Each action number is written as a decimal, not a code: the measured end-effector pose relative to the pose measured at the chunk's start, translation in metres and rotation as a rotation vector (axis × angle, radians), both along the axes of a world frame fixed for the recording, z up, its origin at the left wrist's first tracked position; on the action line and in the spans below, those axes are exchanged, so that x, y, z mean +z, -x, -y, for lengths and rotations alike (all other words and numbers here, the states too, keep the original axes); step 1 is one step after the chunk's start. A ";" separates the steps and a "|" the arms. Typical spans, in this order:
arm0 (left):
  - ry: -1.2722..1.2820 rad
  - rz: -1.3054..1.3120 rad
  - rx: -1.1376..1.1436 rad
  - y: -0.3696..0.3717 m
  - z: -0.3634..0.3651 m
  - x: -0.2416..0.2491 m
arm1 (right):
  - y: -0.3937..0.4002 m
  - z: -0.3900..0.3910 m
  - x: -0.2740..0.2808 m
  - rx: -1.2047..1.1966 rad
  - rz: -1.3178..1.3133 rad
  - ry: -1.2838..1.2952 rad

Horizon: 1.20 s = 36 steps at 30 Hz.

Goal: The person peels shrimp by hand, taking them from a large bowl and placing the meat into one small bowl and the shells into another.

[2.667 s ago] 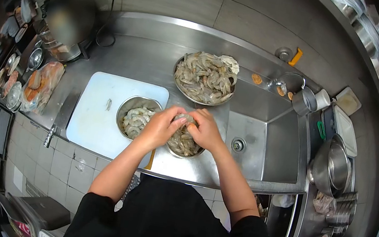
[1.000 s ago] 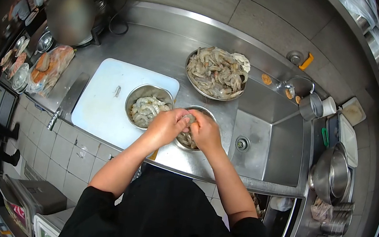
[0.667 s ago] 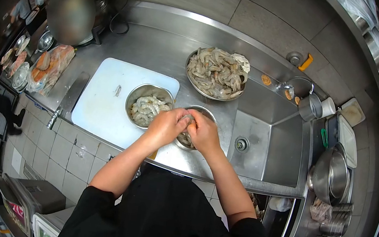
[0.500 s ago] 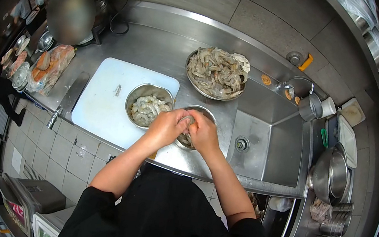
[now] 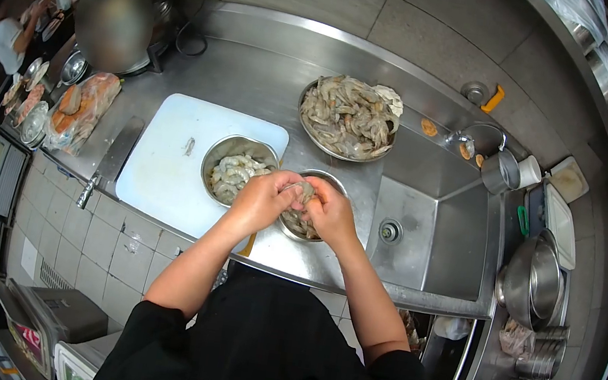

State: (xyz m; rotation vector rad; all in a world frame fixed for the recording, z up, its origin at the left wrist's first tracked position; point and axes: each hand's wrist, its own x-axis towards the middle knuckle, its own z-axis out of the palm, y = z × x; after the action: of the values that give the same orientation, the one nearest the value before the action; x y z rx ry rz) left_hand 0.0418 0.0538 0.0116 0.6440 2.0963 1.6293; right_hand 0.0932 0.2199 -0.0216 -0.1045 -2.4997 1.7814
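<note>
Between my fingers is a grey shrimp (image 5: 306,191), partly hidden by the hands. My left hand (image 5: 264,198) is closed on its left side, and my right hand (image 5: 330,211) grips it from the right. Both are above a steel bowl (image 5: 343,186) with shells or shrimp scraps (image 5: 299,224) inside. Just left, a second steel bowl (image 5: 207,169) contains peeled shrimp (image 5: 235,172), its right edge close to my left hand. Behind the hands, a large round pan (image 5: 310,133) is heaped with unpeeled grey shrimp (image 5: 349,115).
A white cutting board (image 5: 171,140) lies left, with a small scrap (image 5: 189,146) on it. Beyond its left edge is a cleaver (image 5: 120,149). A bagged orange-pink food item (image 5: 82,108) sits farther left. The sink (image 5: 395,257) is to the right. Another person (image 5: 10,40) stands far left.
My hands have shifted slightly, the fingers parting a little so more of the shrimp shows. At far left, the other person has moved upright nearer the back counter.
</note>
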 end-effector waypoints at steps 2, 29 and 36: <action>-0.102 0.112 -0.038 0.005 0.003 -0.007 | -0.003 -0.003 0.003 0.012 0.033 0.080; -0.209 0.263 -0.102 0.010 0.000 -0.014 | -0.001 -0.009 -0.016 -0.028 -0.070 0.331; -0.071 -0.101 0.046 -0.002 -0.016 -0.022 | 0.003 0.001 -0.015 -0.160 -0.146 0.394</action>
State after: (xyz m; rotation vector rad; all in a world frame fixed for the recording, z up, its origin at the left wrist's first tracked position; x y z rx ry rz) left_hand 0.0435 0.0700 -0.0102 0.7202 2.1471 1.7367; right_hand 0.0904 0.2186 -0.0368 -0.1817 -1.9572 2.0993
